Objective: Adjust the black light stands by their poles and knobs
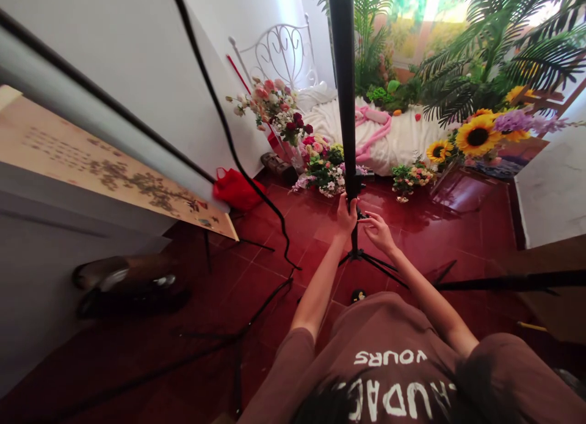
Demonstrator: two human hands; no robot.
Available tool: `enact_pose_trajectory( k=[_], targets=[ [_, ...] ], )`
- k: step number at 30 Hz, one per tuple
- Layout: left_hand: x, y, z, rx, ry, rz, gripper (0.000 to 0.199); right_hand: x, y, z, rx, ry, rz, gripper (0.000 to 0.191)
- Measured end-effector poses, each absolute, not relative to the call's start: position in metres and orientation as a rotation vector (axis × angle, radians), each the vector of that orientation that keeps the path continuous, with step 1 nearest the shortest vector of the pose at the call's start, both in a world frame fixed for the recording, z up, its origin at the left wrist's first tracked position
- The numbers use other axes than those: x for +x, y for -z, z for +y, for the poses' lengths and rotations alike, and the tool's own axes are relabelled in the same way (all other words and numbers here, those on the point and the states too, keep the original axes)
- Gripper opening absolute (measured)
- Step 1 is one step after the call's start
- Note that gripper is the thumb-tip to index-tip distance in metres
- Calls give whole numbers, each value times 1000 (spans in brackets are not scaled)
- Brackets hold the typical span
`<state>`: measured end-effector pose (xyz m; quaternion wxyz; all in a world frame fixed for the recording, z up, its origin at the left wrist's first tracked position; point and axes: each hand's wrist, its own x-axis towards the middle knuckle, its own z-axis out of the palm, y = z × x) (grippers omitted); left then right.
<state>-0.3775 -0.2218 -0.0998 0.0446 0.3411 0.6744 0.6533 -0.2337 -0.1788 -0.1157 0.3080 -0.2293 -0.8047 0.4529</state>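
A tall black stand (347, 107) rises upright in front of me, its legs spread on the floor. My left hand (347, 214) is closed around its pole, thumb up along the side. At the same height, my right hand (378, 232) pinches a small black tightening knob (362, 215) that sticks out to the right of the pole. The fingertips partly cover the knob. Above both hands, another clamp (361, 176) juts from the pole.
Beyond the stand, bouquets (323, 165) and sunflowers (478, 137) edge a white-draped bed (412, 146). Black stand legs (256, 317) cross the dark red floor (288, 210) at left, near a red bag (235, 189) and a hanging scroll (128, 174). Another black pole (508, 282) lies across the right.
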Motion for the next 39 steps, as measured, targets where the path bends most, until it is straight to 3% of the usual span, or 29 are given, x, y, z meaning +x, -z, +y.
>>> enact_pose_trajectory(
  k=[8,17,23,28,39],
  targets=[
    [-385,47,-203,1039,-2161,1871,54,-233,116,-175,-592,-1159,-2190,27],
    [-384,40,-207,1072,-2154,1745,46,-245,118,-183,-666,-1515,-1907,47],
    [-383,44,-209,1032,-2114,1782,48,-250,113,-179,-844,-1166,-2062,42],
    [-384,47,-208,1067,-2117,1801,51,-252,115,-174,-890,-873,-2238,50],
    [-379,46,-206,1035,-2142,1854,54,-257,120,-155,-830,-708,-2451,56]
  ],
)
